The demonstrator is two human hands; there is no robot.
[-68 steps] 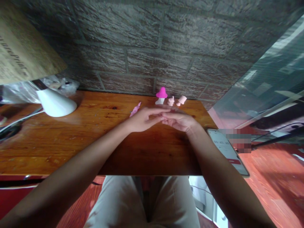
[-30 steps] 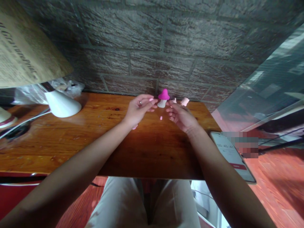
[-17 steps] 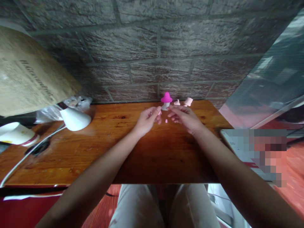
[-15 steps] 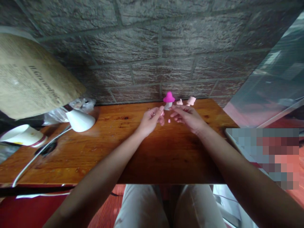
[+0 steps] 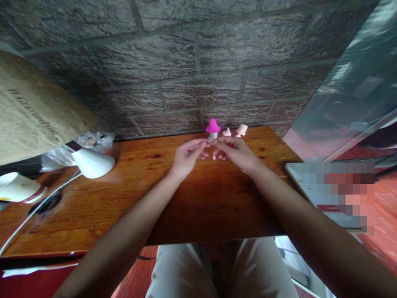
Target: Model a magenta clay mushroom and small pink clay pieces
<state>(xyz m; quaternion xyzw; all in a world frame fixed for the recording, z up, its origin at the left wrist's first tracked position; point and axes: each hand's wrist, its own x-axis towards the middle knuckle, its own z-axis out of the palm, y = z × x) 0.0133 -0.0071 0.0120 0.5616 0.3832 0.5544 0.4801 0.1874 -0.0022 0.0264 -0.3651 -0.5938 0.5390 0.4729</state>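
Left hand [image 5: 185, 158] and right hand [image 5: 236, 154], fingertips near each other before magenta-capped mushroom figurine [image 5: 212, 126], can't tell if pinching anything; pale-pink figurine [image 5: 242, 130] right of mushroom.

The left hand [image 5: 187, 157] and right hand [image 5: 237, 153] seem to hide part of the mushroom [image 5: 213, 126]. Left of them, the lampshade [image 5: 37, 111] and cup [image 5: 20, 188] get cut off; right of them, the phone [image 5: 327, 213] is blurry.
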